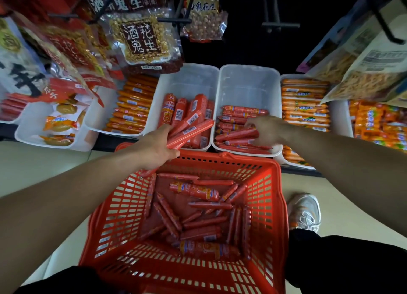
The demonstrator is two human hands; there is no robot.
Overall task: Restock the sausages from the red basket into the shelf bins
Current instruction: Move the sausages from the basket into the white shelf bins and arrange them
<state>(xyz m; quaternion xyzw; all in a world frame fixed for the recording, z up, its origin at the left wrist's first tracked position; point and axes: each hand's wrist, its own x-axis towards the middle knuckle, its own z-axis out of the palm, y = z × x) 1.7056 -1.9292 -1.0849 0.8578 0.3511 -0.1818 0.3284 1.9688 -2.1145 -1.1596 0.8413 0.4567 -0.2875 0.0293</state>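
Observation:
The red basket [273, 205] stands on the floor before the shelf, with several thin red sausages [198, 221] and a few thick ones loose on its bottom. My left hand [157, 145] grips a bundle of long thin red sausages [190, 129] over the front edge of a white bin [187, 80] that holds thick red sausages. My right hand [267, 129] reaches into the neighbouring white bin [248, 82], its fingers curled round thin red sausages [236, 134] lying in a stack there.
More white bins flank these two: orange sausages [133, 104] to the left, orange-wrapped sausages [305, 104] to the right. Bags of peanuts [143, 38] and snacks hang on hooks above the bins. My shoe [305, 211] stands right of the basket.

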